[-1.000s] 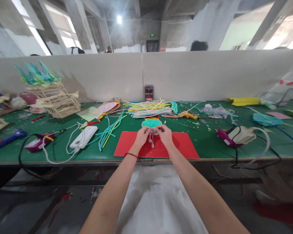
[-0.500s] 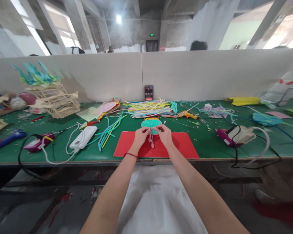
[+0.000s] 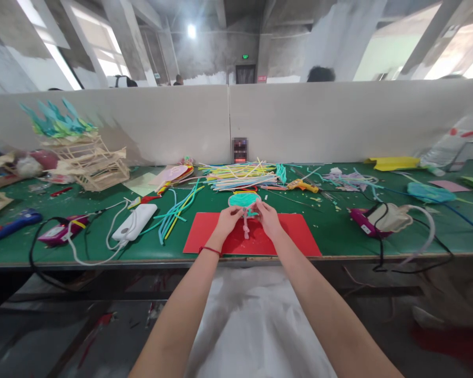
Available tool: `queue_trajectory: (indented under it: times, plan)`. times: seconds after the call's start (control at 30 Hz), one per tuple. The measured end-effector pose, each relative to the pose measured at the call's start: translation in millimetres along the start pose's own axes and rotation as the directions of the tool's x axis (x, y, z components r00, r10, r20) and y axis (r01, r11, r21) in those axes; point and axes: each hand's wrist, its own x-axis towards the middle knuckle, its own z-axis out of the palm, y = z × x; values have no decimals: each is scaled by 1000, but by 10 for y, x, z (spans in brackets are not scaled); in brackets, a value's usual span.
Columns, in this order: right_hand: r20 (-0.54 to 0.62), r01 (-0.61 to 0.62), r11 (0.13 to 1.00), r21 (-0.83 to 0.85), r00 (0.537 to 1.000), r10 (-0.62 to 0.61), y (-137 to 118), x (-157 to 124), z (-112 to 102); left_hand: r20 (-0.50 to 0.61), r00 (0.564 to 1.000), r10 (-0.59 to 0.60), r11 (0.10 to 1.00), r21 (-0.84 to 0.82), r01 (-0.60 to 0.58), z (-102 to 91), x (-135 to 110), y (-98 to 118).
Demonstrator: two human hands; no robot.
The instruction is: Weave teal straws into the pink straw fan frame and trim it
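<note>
The left hand's (image 3: pixel 228 218) fingers are pinched on the near-left edge of a teal craft piece (image 3: pixel 242 199); the right hand's (image 3: pixel 268 216) fingers grip its right edge. The piece is at the far edge of a red sheet (image 3: pixel 205 233), its pink stem (image 3: pixel 246 231) between the hands. The sheet's near edge runs along the surface's (image 3: pixel 337 244) front edge. Loose strips (image 3: pixel 177 212) limit room leftward, a strip heap (image 3: pixel 242 177) ahead; more room shows rightward.
</note>
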Motion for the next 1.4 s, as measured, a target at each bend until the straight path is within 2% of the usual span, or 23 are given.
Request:
queue_trajectory:
  times: [0.23,0.53,0.77,0.9,1.0,1.07,1.23,1.4]
  plan:
    - [58,-123,980,154,992,116,5,14,-21,35,999,-10,1000,-16,11,21,16,-19]
    - [172,-192,966,173,972,162,-20,-9,-45,59,998,-7,1000,-5,7,7,26,-8]
    - [144,-104,993,48,985,97,27,17,-82,172,985,15,999,44,-23,-56,146,60]
    - [6,15,991,-129,1000,-14,93,23,-55,252,968,24,998,52,-38,-118,236,36]
    - [-166,95,940,-329,974,-156,128,25,-51,271,962,36,999,29,-45,-136,326,-13]
    - [-226,101,879,-467,947,-229,144,20,-58,258,965,42,999,9,-46,-136,382,-49]
    - [-204,45,694,-718,940,-272,175,-7,-40,184,982,42,999,-25,-38,-135,437,-103]
    - [-159,14,553,-833,952,-263,170,-18,-13,90,996,28,1000,-10,-27,-110,440,-101]
